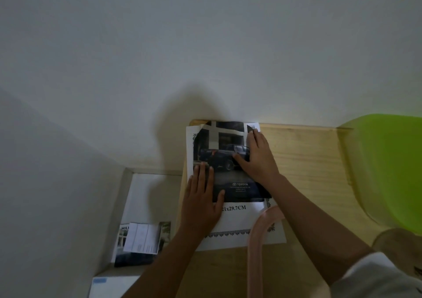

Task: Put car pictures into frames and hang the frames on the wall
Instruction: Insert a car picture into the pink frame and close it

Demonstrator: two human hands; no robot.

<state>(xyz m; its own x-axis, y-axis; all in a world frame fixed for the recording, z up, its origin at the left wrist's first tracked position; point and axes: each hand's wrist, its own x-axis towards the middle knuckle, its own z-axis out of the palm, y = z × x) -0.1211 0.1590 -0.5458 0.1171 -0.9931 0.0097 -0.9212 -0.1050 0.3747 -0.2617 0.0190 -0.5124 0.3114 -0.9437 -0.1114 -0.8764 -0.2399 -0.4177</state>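
A dark car picture (228,156) with a Toyota logo lies on a white insert sheet (237,220) printed "21x29.7CM", on a wooden table (303,160) against the wall. My left hand (202,197) lies flat on the picture's lower left edge, fingers together. My right hand (257,156) presses flat on its right side, fingertips near the folded top right corner. Neither hand grips anything. A pink frame edge (257,247) curves up in front of the sheet's lower right part.
A green plastic chair (388,167) stands at the table's right end. Left of the table, lower down, a white surface (148,197) holds another car picture (134,252) and a folded paper (142,238). The bare white wall (205,46) fills the upper view.
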